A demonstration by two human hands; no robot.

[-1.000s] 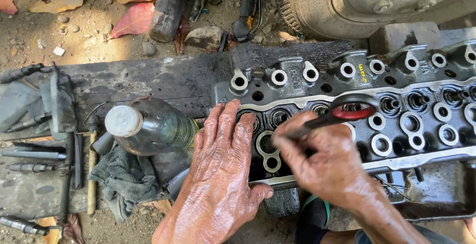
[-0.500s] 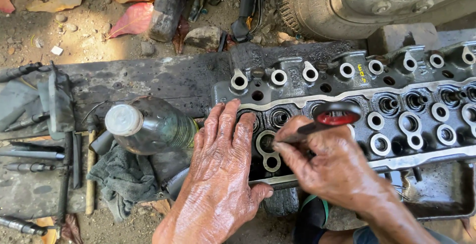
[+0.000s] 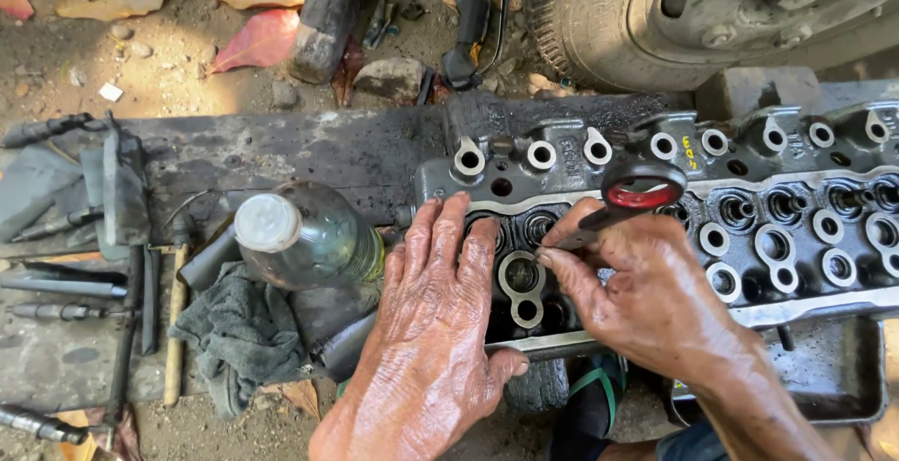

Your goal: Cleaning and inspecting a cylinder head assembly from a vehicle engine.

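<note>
Cylinder head on the bench — work at its left end

The cylinder head (image 3: 749, 227) lies across the right; its right-hand ports look clean, the left pair dark. Left hand (image 3: 435, 330) presses flat, fingers spread, beside them — right hand (image 3: 646, 302) is clamped on red-handled scissors (image 3: 629, 201), tips at the left port. A capped bottle (image 3: 304, 234) stands left.

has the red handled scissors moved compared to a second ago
Yes. The red-handled scissors in the right hand have drifted slightly left along the cylinder head, their loop now nearer its left end.
</note>
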